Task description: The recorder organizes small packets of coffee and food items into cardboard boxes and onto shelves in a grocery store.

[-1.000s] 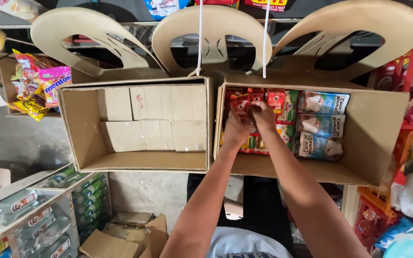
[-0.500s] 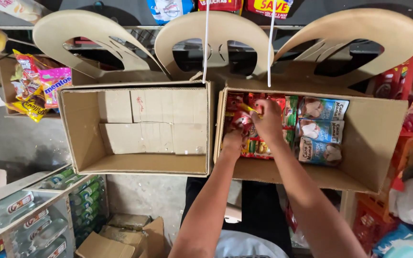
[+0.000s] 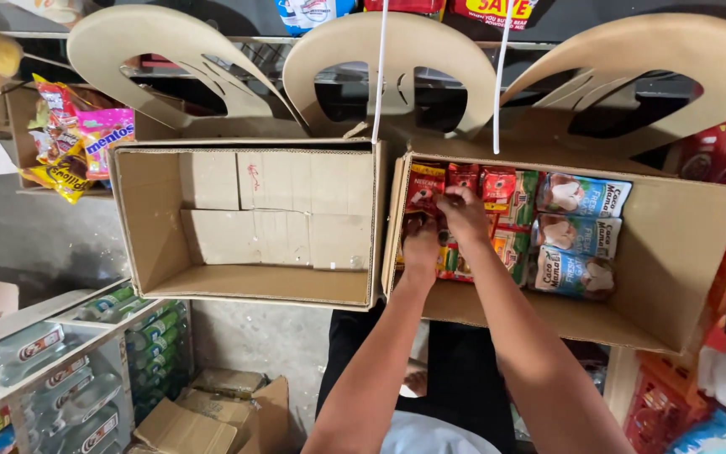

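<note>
Both hands, the left hand (image 3: 421, 244) and right hand (image 3: 464, 212), pinch red sachets (image 3: 424, 187) in the right-hand carton (image 3: 682, 252) (left-hand carton (image 3: 153, 244) bare), so I'd grip each sachet squarely and keep rows tidy.

Two hands reach into a cardboard box of packets.

The left hand (image 3: 420, 244) and the right hand (image 3: 464, 214) are inside the right box (image 3: 682, 252), both on the red sachets (image 3: 464, 181) at its left end. Pale blue pouches (image 3: 580, 231) lie stacked just beside them. The left box (image 3: 153, 227) stands touching it, lined only with flat cardboard. Three tan plastic chair backs (image 3: 397, 50) arch above both boxes.
</note>
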